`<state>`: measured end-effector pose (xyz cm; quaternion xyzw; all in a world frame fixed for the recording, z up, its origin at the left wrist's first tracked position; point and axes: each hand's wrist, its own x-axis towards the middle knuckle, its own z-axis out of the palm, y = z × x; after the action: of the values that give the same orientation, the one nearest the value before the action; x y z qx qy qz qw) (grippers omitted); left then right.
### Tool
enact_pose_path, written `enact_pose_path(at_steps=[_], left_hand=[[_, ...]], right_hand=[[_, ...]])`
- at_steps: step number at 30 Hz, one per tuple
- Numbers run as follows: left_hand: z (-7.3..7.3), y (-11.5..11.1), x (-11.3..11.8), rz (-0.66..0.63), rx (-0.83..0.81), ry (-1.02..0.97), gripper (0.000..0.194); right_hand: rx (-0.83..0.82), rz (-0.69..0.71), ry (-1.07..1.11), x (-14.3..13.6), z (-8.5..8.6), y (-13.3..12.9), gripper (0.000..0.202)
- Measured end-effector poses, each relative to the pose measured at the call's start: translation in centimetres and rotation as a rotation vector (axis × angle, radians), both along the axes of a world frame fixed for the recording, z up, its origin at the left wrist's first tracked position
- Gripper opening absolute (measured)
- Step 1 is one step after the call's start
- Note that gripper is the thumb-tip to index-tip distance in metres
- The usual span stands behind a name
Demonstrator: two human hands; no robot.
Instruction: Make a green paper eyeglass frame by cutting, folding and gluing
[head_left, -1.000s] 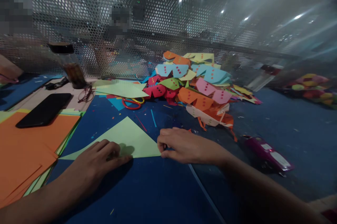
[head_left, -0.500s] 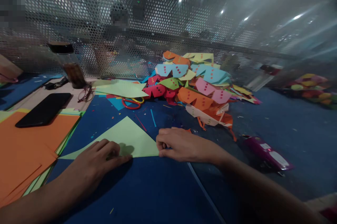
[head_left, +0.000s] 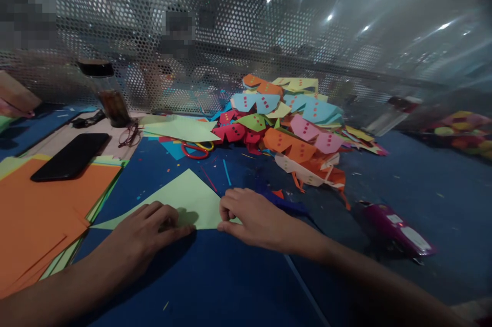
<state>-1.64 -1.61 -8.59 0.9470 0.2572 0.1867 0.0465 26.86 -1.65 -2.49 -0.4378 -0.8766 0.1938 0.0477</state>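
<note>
A sheet of pale green paper [head_left: 188, 191], folded into a triangle, lies on the blue table with its point away from me and its straight edge towards me. My left hand [head_left: 148, 229] presses on its left part, fingers curled and thumb along the near edge. On the right part, my right hand [head_left: 253, 217] is closed, with thumb and bent fingers gripping the fold. The paper's right corner is mostly hidden under that hand. Just behind the triangle lie thin red and blue paper strips [head_left: 227, 172].
Cut-paper masks [head_left: 292, 122] are heaped at the back. Scissors [head_left: 195, 151] lie partly under green sheets [head_left: 179, 128]. To the left are orange paper [head_left: 92, 188], a phone [head_left: 71, 158], glasses [head_left: 129, 135] and a bottle [head_left: 111, 104]. A purple stapler-like object [head_left: 397, 229] lies at right.
My right hand has slid left along the near edge of the folded paper, towards my left hand. The left hand stays in place on the paper. The view has shifted slightly.
</note>
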Motion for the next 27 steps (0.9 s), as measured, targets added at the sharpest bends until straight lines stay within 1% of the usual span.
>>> enact_pose_path(at_steps=[5,8,11,14,17,22,27], left_hand=[[0.0,-0.1,-0.1,0.037,-0.045,-0.041,0.043],[0.1,-0.2,-0.2,0.101,-0.111,-0.079,0.03],[0.4,-0.2,-0.3,0.171,-0.186,-0.067,0.019],[0.8,-0.3,-0.3,0.233,-0.24,-0.038,0.02],[1.1,-0.3,-0.3,0.272,-0.245,-0.026,0.022],[1.2,-0.2,-0.2,0.3,-0.218,-0.023,0.025],[1.2,0.0,-0.9,0.307,-0.19,-0.03,0.025]], right_hand=[[0.014,-0.03,0.05,-0.9,-0.5,-0.4,0.016],[0.021,-0.035,0.07,-0.9,-0.7,-0.3,0.016],[0.016,-0.046,0.073,-0.9,-0.7,-0.3,0.016],[-0.009,-0.053,0.063,-1.0,-0.5,-0.3,0.017],[-0.018,-0.054,0.061,-1.1,-0.3,-0.3,0.016],[-0.036,-0.055,0.065,-1.1,-0.2,-0.2,0.015],[-0.04,-0.055,0.064,-1.2,-0.2,-0.1,0.016]])
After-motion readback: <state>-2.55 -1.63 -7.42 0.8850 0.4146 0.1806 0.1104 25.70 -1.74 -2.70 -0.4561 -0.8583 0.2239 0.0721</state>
